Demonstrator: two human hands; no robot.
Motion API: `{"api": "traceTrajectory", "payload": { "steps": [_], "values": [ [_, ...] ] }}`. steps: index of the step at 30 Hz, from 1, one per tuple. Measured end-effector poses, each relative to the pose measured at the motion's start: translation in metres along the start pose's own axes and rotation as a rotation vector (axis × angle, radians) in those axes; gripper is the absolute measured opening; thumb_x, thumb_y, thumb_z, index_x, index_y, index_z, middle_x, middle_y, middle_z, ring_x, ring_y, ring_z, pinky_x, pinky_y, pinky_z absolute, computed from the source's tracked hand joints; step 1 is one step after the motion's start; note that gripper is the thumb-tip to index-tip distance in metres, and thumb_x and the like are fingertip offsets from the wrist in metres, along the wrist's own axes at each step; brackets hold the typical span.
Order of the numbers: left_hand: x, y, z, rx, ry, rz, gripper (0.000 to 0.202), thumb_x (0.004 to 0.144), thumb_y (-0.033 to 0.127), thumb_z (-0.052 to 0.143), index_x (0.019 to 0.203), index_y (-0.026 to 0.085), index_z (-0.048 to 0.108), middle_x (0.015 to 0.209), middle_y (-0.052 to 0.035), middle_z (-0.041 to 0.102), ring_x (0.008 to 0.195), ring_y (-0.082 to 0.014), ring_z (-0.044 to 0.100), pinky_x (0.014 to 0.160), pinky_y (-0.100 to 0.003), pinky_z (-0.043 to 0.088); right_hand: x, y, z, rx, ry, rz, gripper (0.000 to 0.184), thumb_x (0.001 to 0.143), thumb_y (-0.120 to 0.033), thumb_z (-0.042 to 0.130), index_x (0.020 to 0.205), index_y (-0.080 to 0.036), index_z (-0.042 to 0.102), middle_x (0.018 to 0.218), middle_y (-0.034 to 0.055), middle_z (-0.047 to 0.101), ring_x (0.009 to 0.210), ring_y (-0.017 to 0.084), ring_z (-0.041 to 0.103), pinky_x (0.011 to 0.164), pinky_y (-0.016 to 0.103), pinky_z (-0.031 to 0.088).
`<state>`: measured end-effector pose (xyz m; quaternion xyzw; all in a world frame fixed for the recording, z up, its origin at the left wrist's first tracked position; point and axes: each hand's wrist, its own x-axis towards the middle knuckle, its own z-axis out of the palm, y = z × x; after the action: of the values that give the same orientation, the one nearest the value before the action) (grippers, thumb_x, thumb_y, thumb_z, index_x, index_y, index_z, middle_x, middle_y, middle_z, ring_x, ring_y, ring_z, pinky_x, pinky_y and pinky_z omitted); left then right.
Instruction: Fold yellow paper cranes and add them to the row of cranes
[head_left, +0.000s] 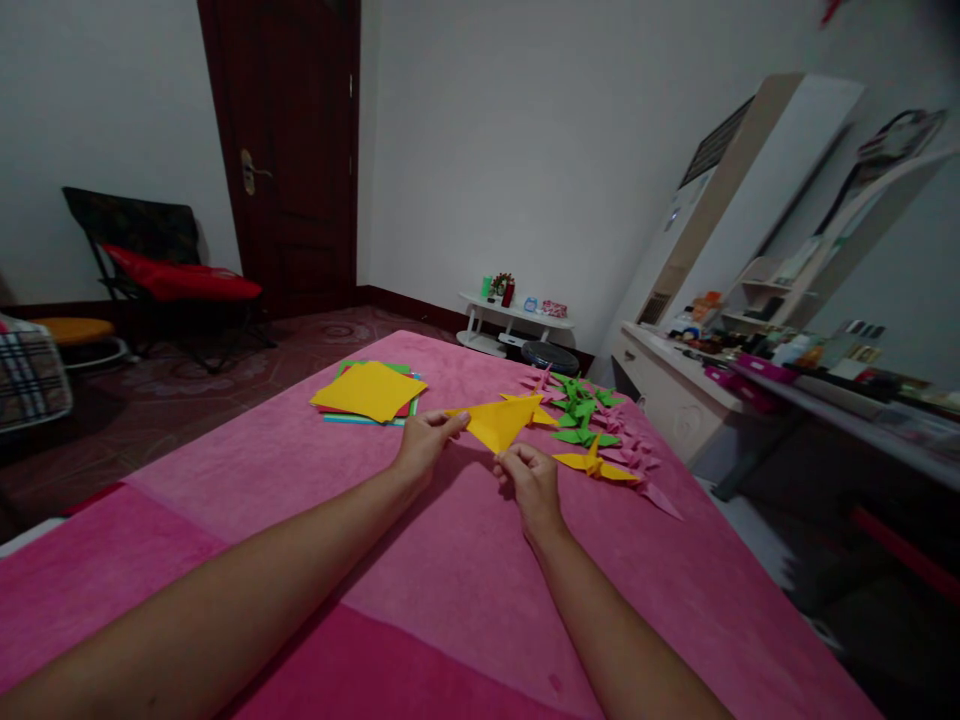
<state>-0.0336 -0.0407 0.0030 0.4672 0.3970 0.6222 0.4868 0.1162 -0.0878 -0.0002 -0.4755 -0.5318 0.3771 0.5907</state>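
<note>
Between my hands, a little above the pink cloth, is a yellow sheet of origami paper (499, 421) folded into a triangle. My left hand (429, 440) pinches its left corner between thumb and fingers. With fingertips closed on the lower corner, my right hand (531, 478) holds it from the near side. Just right of that hand lies a yellow paper crane (594, 464) with its wings spread. Another yellow crane (543, 416) is partly hidden behind the folded paper. Several green cranes (579, 410) and pink cranes (634, 440) are grouped farther right.
A stack of coloured paper squares (369, 390), yellow on top, lies at the table's far left. The pink-covered table (390, 530) ends at the right near a dressing table (667, 385) crowded with bottles. A folding chair (161, 250) and a low white shelf (480, 303) stand beyond.
</note>
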Motion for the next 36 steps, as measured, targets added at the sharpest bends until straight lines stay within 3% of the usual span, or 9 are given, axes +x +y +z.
{"api": "traceTrajectory", "payload": {
  "steps": [5,11,14,17,18,22,27,31,36],
  "values": [
    [0.011,0.003,-0.008,-0.052,-0.001,0.02,0.035,0.063,0.045,0.068,0.059,0.011,0.06,0.053,0.0003,0.053,0.047,-0.0063,0.043,0.043,-0.018,0.028,-0.003,-0.005,0.004,-0.017,0.0,-0.034,0.016,0.07,-0.021,0.055,0.056,-0.014,0.056,0.049,-0.0029,0.053,0.04,0.007,0.043,0.035,0.016,0.03],
    [0.009,0.004,0.004,-0.332,0.032,-0.111,0.044,0.068,0.057,0.059,0.068,0.013,0.056,0.059,-0.0001,0.056,0.046,-0.0054,0.048,0.042,-0.015,0.033,-0.006,-0.007,0.004,-0.04,0.033,-0.056,0.019,0.073,-0.026,0.055,0.059,-0.014,0.059,0.051,-0.0017,0.055,0.043,0.008,0.045,0.038,0.017,0.032],
    [-0.006,0.003,0.016,-0.428,-0.088,-0.16,0.046,0.068,0.056,0.06,0.085,0.014,0.059,0.078,-0.0049,0.062,0.055,-0.0076,0.055,0.047,-0.017,0.04,-0.005,-0.007,0.004,-0.044,0.09,-0.064,0.021,0.074,-0.03,0.054,0.061,-0.014,0.06,0.053,-0.0009,0.057,0.044,0.009,0.047,0.038,0.018,0.033],
    [-0.023,-0.001,0.026,-0.376,-0.366,-0.215,0.038,0.062,0.039,0.073,0.088,0.014,0.06,0.071,-0.0028,0.061,0.054,-0.0098,0.055,0.051,-0.022,0.043,-0.005,-0.008,0.005,-0.084,0.092,-0.099,0.021,0.073,-0.03,0.055,0.061,-0.014,0.061,0.052,-0.0012,0.056,0.043,0.009,0.046,0.038,0.019,0.033],
    [-0.026,-0.003,0.029,-0.362,-0.389,-0.212,0.035,0.062,0.037,0.073,0.085,0.013,0.06,0.068,-0.0023,0.06,0.053,-0.0094,0.054,0.051,-0.022,0.042,-0.006,-0.008,0.006,-0.094,0.081,-0.108,0.021,0.073,-0.03,0.056,0.06,-0.014,0.061,0.051,-0.0012,0.056,0.043,0.009,0.046,0.039,0.019,0.034],
    [-0.021,-0.005,0.025,-0.21,-0.412,-0.14,0.028,0.067,0.036,0.067,0.079,0.011,0.062,0.064,-0.003,0.059,0.051,-0.0099,0.051,0.049,-0.022,0.037,-0.003,-0.006,0.003,-0.009,0.013,-0.021,0.019,0.069,-0.031,0.06,0.062,-0.013,0.062,0.049,-0.0014,0.056,0.041,0.009,0.046,0.039,0.019,0.034],
    [-0.004,-0.003,0.008,0.041,-0.449,-0.004,0.023,0.068,0.034,0.065,0.067,0.012,0.062,0.06,-0.0013,0.057,0.052,-0.0088,0.046,0.05,-0.019,0.034,0.008,-0.009,-0.01,0.195,0.065,0.025,0.026,0.07,-0.039,0.061,0.073,-0.014,0.065,0.063,0.0016,0.062,0.05,0.01,0.051,0.046,0.019,0.037],
    [-0.006,-0.002,0.005,-0.017,-0.574,-0.021,0.026,0.07,0.035,0.065,0.085,0.014,0.062,0.068,-0.0017,0.06,0.056,-0.0092,0.05,0.053,-0.019,0.037,0.01,-0.022,-0.012,0.264,-0.088,0.022,0.03,0.074,-0.045,0.057,0.075,-0.016,0.065,0.07,0.0021,0.064,0.057,0.012,0.056,0.053,0.021,0.042],
    [-0.01,-0.002,0.005,-0.139,-0.458,-0.116,0.032,0.066,0.036,0.07,0.087,0.017,0.055,0.06,0.0039,0.056,0.046,-0.0053,0.047,0.047,-0.016,0.034,0.008,-0.032,-0.01,0.212,-0.174,0.026,0.033,0.074,-0.048,0.057,0.074,-0.016,0.063,0.067,0.0022,0.063,0.055,0.012,0.055,0.052,0.021,0.043]
  ]
}}
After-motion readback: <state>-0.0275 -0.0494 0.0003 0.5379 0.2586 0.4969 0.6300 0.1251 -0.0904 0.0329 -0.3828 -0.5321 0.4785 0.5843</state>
